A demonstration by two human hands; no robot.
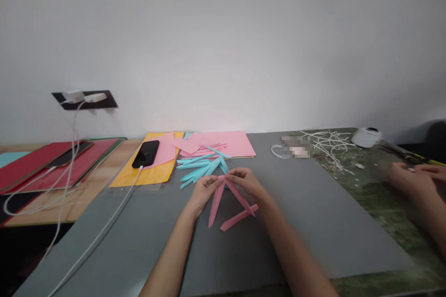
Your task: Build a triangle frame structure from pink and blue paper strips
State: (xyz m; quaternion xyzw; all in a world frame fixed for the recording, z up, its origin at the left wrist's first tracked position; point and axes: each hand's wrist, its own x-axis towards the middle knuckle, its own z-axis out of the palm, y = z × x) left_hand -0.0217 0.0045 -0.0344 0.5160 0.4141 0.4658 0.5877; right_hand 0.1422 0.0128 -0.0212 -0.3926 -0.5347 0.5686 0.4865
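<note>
My left hand (204,191) and my right hand (245,182) meet over the grey mat (313,213), pinching the top ends of folded pink paper strips (232,204). Two strips spread downward from the fingers and a third lies crosswise near my right wrist. Just behind the hands lies a fan of folded light-blue paper strips (200,164). Behind those lie a pink paper sheet (233,143) and smaller pink pieces.
A black phone (146,153) on a yellow sheet (149,174) charges through a white cable (101,232) at left. Red folders (52,162) lie far left. White cords (327,146) and a tape roll (365,138) sit at right, near another person's hands (414,178).
</note>
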